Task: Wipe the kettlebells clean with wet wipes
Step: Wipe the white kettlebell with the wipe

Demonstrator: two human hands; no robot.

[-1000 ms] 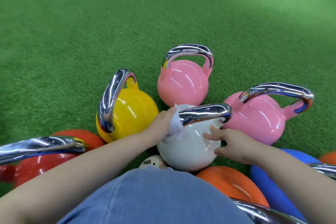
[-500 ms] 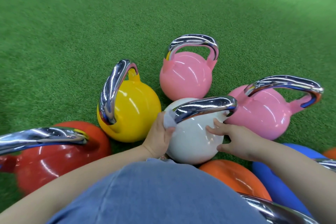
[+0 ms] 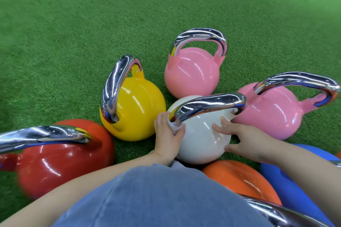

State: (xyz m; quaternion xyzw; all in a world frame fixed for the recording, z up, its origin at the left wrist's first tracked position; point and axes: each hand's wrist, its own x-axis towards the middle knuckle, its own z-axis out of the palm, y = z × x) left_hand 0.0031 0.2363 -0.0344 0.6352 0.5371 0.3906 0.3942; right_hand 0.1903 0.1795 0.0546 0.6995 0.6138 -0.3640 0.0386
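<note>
Here, in the head view, a glossy white kettlebell [image 3: 199, 138] with a chrome handle stands on green turf [image 3: 73, 24], ringed by a yellow kettlebell [image 3: 136, 112] and pink ones. The left hand [image 3: 167, 140] pinches a white wet wipe [image 3: 172, 126] against the handle's base. The right hand [image 3: 243, 140] rests spread-fingered on the ball.

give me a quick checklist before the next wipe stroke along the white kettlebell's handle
1. Wet wipe in left hand, wrapped at the handle's near end: ok.
2. Right hand steadying the white kettlebell, fingers spread on it: ok.
3. Chrome handle free of obstruction along its length: ok.
4. Kettlebell seated on the turf: base hidden, cannot tell.
5. Wipe still moist: cannot tell.
</note>
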